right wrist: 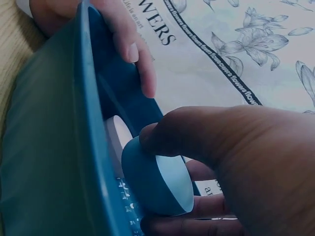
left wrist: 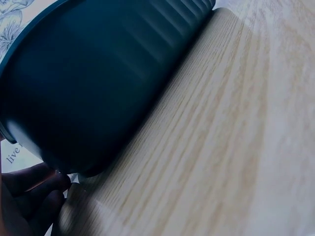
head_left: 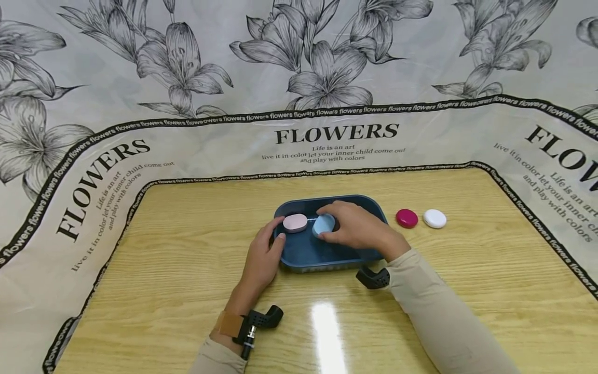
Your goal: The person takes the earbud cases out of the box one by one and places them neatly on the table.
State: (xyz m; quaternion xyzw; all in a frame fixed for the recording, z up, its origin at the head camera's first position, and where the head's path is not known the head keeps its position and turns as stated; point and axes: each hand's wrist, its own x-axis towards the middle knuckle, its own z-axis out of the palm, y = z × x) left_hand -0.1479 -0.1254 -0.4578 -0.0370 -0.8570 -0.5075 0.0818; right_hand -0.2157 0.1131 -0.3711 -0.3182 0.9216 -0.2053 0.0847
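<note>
A dark blue basket (head_left: 322, 266) with rounded corners rests on the table. My left hand (head_left: 261, 259) holds its left end, thumb at the rim; in the left wrist view, fingers (left wrist: 37, 189) curl by the basket's outer wall. My right hand (head_left: 357, 228) reaches over the basket and pinches a light blue rounded oval piece (head_left: 323, 225) between thumb and fingers. The right wrist view shows this blue piece (right wrist: 152, 179) tilted inside the rim. Beside it, a pale pink oval piece (head_left: 295, 223) lies in the basket's left part.
To the right of the basket, a crimson oval piece (head_left: 407, 218) and a white oval piece (head_left: 435, 218) lie side by side on the wooden table (head_left: 187, 249). A flower-printed cloth (head_left: 210, 150) borders the table at the back and both sides.
</note>
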